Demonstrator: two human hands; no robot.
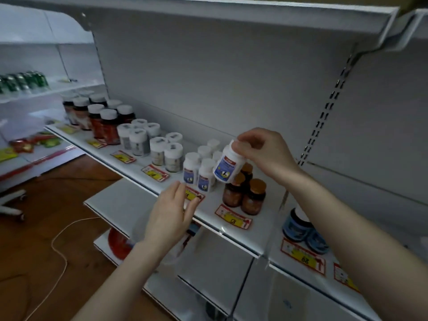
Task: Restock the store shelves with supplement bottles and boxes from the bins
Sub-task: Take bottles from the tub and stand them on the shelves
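My right hand (261, 149) grips a white bottle with a blue label (228, 166) by its cap, tilted, just above the shelf (231, 230). Right beside it on the left stand several matching white bottles (199, 170). Amber jars with gold lids (246, 193) stand just below the held bottle. My left hand (173, 212) hovers open over the shelf's front edge, near a price tag, holding nothing.
Further left along the shelf stand white-capped grey bottles (148, 142) and dark red bottles (102, 119). Blue tubs (303, 230) sit on the adjoining shelf to the right. An upper shelf (231, 12) overhangs. Lower shelves, a wooden floor and a loose cable (60, 246) lie below left.
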